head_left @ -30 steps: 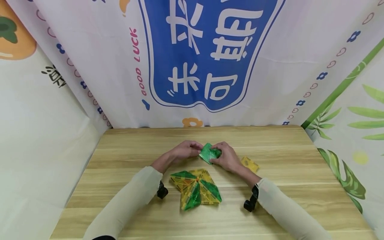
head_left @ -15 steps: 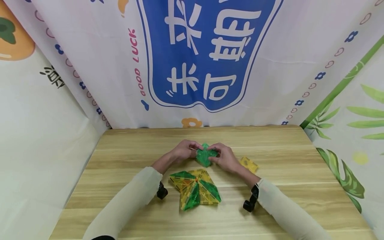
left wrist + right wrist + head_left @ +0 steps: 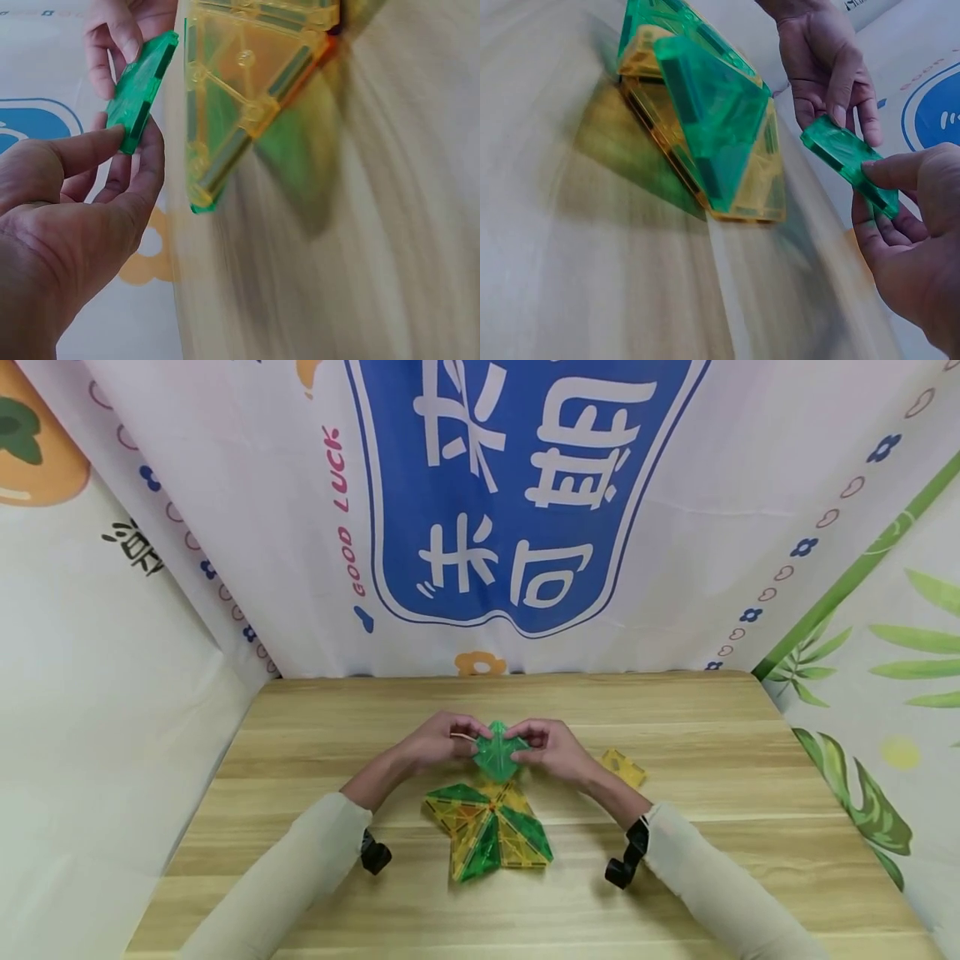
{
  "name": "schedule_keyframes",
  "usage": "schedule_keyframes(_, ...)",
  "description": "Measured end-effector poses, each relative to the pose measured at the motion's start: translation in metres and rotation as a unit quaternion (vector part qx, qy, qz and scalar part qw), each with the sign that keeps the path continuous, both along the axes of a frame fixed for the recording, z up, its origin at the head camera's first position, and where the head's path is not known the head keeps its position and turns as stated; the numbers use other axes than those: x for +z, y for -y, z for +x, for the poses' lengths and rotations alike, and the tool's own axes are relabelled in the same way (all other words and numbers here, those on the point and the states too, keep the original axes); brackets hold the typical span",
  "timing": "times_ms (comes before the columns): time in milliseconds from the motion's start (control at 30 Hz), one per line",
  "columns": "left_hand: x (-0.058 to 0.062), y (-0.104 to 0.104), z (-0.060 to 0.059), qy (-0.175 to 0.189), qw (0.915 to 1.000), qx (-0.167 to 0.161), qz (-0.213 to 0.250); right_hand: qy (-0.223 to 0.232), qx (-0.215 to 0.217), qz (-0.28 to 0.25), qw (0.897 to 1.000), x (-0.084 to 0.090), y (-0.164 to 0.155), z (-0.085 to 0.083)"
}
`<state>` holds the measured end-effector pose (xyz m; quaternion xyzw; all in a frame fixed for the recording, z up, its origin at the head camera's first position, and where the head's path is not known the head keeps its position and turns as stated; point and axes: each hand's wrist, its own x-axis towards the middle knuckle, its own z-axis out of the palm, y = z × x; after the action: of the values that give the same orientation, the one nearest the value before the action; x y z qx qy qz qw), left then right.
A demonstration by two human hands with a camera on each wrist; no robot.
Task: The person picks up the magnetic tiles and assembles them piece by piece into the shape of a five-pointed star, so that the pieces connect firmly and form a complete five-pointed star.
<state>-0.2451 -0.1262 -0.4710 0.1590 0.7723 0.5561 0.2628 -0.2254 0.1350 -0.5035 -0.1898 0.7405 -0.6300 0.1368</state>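
While the wooden table [image 3: 675, 827] fills the lower half of the head view, with printed cloth hung behind it across the top, I keep both arms over its middle. Just below centre lies the flat star of green and yellow tiles [image 3: 491, 831], resting on the wood between my wrists. Right of centre, apart from the rest, a small yellow tile [image 3: 624, 767] lies flat. At the frame's centre I hold a stack of green tiles [image 3: 497, 752] above the table, just beyond the star's far tip. My left hand [image 3: 438, 745] pinches its left edge between thumb and fingertips, as the left wrist view shows near the upper left. My right hand [image 3: 551, 750] grips the opposite end, thumb on top and fingers curled beneath, seen at the right edge of the right wrist view.
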Motion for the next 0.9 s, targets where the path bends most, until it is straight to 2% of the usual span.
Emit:
schedule_keyframes(133,0.0,0.01,0.007,0.008,1.0,-0.001,0.004,0.011,0.007,0.003,1.0,0.0,0.005,0.004)
schedule_keyframes(400,-0.008,0.019,0.017,0.051,0.9973,-0.005,0.053,0.025,0.017,-0.017,0.999,-0.006,0.012,0.007)
schedule_keyframes(667,-0.024,0.02,0.019,0.081,0.994,0.015,0.072,0.028,0.026,-0.029,0.999,-0.016,0.016,0.007)
schedule_keyframes(800,-0.03,0.019,0.021,0.065,0.9958,0.017,0.061,0.034,0.027,-0.028,0.999,-0.023,0.016,0.007)
schedule_keyframes(900,-0.032,0.018,0.023,0.026,0.9993,0.007,0.026,0.032,0.026,-0.004,0.999,-0.026,0.016,0.008)
